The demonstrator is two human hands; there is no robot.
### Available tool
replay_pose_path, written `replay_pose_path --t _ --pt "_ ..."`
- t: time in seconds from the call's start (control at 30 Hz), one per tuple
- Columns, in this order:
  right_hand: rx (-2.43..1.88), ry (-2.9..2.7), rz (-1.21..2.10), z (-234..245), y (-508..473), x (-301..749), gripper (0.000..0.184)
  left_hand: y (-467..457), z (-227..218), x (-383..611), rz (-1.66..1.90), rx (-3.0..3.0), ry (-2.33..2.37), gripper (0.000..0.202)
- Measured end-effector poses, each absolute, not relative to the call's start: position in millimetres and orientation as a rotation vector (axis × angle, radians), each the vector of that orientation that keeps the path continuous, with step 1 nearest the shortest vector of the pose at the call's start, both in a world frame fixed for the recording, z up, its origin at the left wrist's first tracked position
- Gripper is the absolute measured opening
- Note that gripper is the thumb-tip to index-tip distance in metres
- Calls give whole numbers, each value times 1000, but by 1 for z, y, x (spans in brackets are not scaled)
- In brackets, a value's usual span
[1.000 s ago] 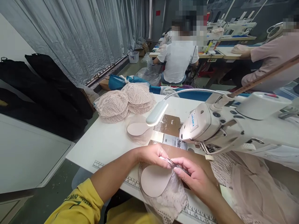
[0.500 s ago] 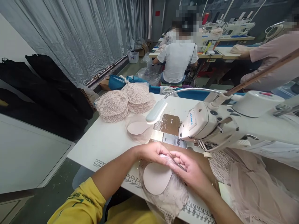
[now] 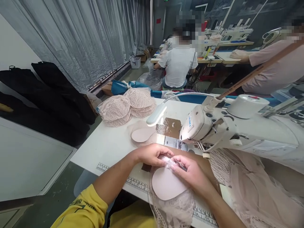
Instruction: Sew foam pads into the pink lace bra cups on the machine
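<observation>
A pale pink lace bra cup (image 3: 169,184) with a smooth oval pad hangs over the table's front edge, its lace trailing below. My left hand (image 3: 154,155) is closed, pinching the gathered top edge of the cup. Close beside it, my right hand (image 3: 192,171) grips the same edge with thumb and fingers. A thin dark metal tool (image 3: 180,164) shows in the right hand, mostly hidden by the fingers; its kind is unclear. Just beyond the hands is the needle area of a white sewing machine (image 3: 197,123).
Another padded cup (image 3: 142,135) lies left of the machine's plate. Stacked lace cups (image 3: 116,109) sit at the table's far left. A lamp (image 3: 156,114) hangs low over the table. Sheer fabric (image 3: 251,186) is heaped at right. Co-workers sit at machines beyond.
The cup has shifted slightly to the right and turned a little in my hands. My fingers have changed their pinch along its top edge. The view has swung slightly.
</observation>
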State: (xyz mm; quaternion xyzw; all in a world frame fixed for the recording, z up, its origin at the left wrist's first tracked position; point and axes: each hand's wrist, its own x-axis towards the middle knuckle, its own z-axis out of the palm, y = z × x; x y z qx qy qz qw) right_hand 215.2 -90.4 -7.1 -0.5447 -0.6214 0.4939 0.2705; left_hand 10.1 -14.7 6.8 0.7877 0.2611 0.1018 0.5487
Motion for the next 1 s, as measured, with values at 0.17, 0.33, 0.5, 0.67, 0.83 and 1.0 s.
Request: replay_pose_path --t 0.17,0.33,0.5,0.67,0.83,1.0 --pt "-1419 -1664 1309 -2 -97 216 31 -27 30 -3 424 1839 820 37" --pt "-1366 -1580 1285 -1 -102 222 29 -33 28 -16 124 1580 903 41" --pt "-1318 -1659 1312 -2 -103 221 28 -48 4 9 360 1293 713 42" --pt "-1414 -1687 1245 -3 -102 222 27 -54 -10 27 598 1189 741 36" --pt "-1574 -1705 1112 -10 -99 229 27 -51 -4 14 596 1499 882 27" --pt "-1781 -1686 609 -16 -106 235 29 -34 19 -7 622 1809 1095 27"
